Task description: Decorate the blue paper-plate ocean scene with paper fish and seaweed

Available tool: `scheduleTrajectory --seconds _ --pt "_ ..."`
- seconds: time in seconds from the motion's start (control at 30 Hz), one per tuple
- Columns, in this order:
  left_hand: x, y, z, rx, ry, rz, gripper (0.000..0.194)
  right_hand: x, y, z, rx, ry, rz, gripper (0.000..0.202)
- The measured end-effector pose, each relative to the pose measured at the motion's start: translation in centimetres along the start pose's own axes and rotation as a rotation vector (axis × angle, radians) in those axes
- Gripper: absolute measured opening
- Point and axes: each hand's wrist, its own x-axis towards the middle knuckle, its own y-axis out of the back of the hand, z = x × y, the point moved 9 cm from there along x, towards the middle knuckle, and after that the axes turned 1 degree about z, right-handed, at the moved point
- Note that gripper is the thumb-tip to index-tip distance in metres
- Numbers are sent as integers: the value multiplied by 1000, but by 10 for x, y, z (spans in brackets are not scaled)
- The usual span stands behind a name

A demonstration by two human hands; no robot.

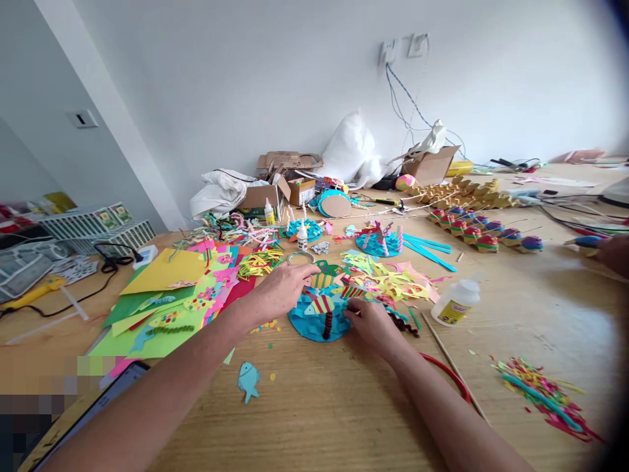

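Observation:
A round blue base [314, 329] bearing paper fish and a dark fuzzy stem [327, 326] stands on the table. A red-and-yellow striped fish [319, 305] tops that stem, with a yellow striped fish [322, 281] behind it. My left hand [286, 286] reaches over the base's back left side, fingers bent together beside the yellow fish; what they hold, if anything, is hidden. At the base's right edge, my right hand [367, 322] has its fingertips pressed close together, and their contact is too small to tell.
A light-blue paper fish [248, 381] lies in front. A glue bottle [456, 303], a wooden stick [455, 367] and paper shreds [540, 396] are on the right. Coloured paper [162, 275] is stacked left. Another person's hand [614, 254] shows at the far right.

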Motion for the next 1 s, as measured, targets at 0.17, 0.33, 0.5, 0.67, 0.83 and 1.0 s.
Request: scheduleTrajectory --seconds 0.17,0.33,0.5,0.67,0.83,1.0 --pt "0 3 -3 -22 21 -3 39 0 1 -1 -10 -4 -4 16" --pt "-3 9 0 -25 12 25 30 1 -1 0 -9 9 -9 15" --pt "-3 10 -1 31 6 58 25 2 -3 0 -3 22 -8 16" --pt "-2 3 -4 60 8 58 24 1 -3 1 -7 27 -6 16" --pt "-2 -3 -3 56 -6 95 27 2 -3 0 -6 26 -3 16" --pt "-1 -7 -1 82 -32 123 26 1 -1 0 -5 18 5 17"
